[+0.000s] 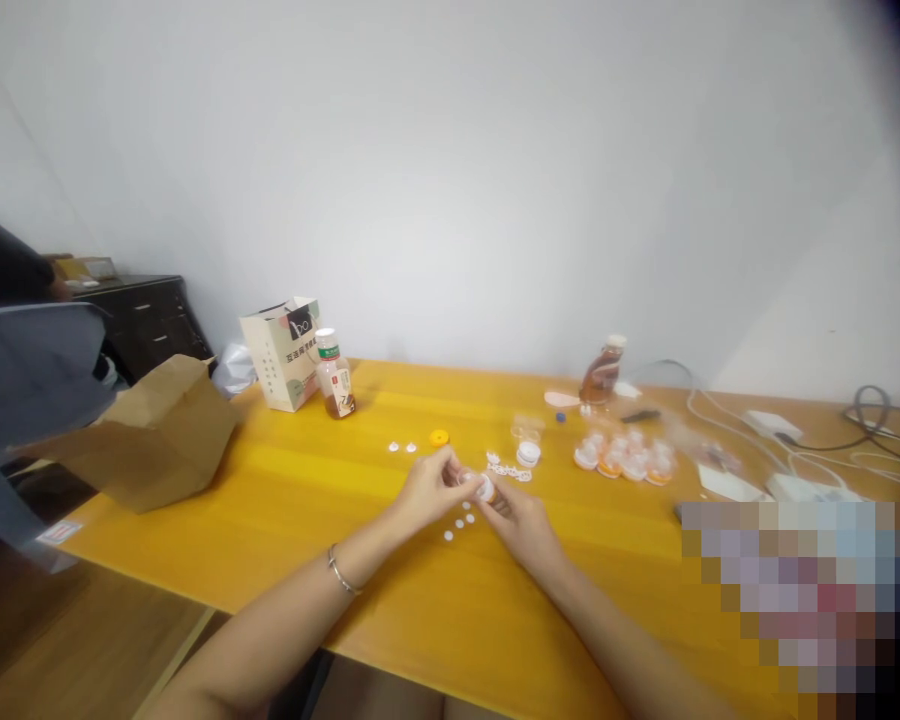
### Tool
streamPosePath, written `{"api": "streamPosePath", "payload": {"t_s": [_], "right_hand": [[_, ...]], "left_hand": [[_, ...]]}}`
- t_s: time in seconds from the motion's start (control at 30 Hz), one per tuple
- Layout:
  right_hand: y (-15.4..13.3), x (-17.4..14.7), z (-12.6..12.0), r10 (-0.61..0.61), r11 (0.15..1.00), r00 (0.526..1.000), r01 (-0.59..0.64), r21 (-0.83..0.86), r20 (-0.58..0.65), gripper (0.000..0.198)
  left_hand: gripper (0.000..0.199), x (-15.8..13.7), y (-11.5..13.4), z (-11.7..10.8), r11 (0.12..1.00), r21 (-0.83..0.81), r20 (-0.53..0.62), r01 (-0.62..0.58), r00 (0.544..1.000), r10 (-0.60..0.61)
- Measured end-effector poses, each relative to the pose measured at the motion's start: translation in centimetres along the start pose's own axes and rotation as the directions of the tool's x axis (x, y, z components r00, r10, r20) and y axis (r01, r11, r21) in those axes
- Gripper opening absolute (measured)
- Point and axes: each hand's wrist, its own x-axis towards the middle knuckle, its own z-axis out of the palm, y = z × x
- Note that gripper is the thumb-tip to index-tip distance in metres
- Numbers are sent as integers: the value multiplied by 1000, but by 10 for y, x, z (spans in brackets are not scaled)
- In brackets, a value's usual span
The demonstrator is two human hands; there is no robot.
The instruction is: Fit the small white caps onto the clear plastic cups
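Note:
Near the middle of the table, my left hand (431,488) and my right hand (521,520) meet around a small round piece (485,488), white with some orange. The fingers of both hands are closed on it and cover much of it. Several small white discs (460,523) lie just below the hands. Beyond them are a yellow round cap (439,437) and two small white pieces (402,447). To the right sit a row of tiny white parts (508,470) and a white round container (528,454).
A cluster of white-and-orange round containers (622,456) lies on the right, before a brown drink bottle (602,372) and cables (727,425). Farther left stand a labelled bottle (337,378), a paper bag (285,360) and an open cardboard box (165,430). Another person's dark sleeve (4,260) shows at far left.

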Motion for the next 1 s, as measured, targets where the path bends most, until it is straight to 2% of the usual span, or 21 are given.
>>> {"api": "streamPosePath", "payload": {"t_s": [0.13, 0.23, 0.33, 0.5, 0.63, 0.73, 0.87, 1.0], "right_hand": [[-3, 6, 1, 119, 969, 989, -135, 206, 85, 32], [-2, 9, -2, 181, 938, 978, -203, 281, 102, 33], [-1, 10, -4, 202, 925, 971, -231, 301, 127, 34], [-2, 7, 0, 175, 938, 980, -194, 288, 91, 34], [-1, 3, 4, 126, 960, 991, -132, 248, 38, 32], [1, 0, 5, 74, 985, 997, -71, 158, -14, 26], [1, -2, 3, 65, 993, 997, -62, 102, -32, 25], [-4, 1, 0, 127, 972, 991, -134, 193, 46, 30]], "left_hand": [[27, 0, 11, -5, 996, 2, 71, -89, 994, 89], [37, 0, 15, -5, 984, -63, 135, -169, 975, 176], [39, 1, 11, -2, 979, -174, 166, -111, 976, 140], [21, 3, 10, 2, 989, -120, 64, -86, 994, 94], [20, -1, 17, 3, 990, -98, 3, -98, 995, 99], [22, -3, 16, 6, 991, -124, -34, -45, 999, 41], [25, -4, 11, 9, 987, -157, -29, 34, 999, -39], [17, -2, 13, 5, 983, -183, 32, -9, 999, 15]]}}
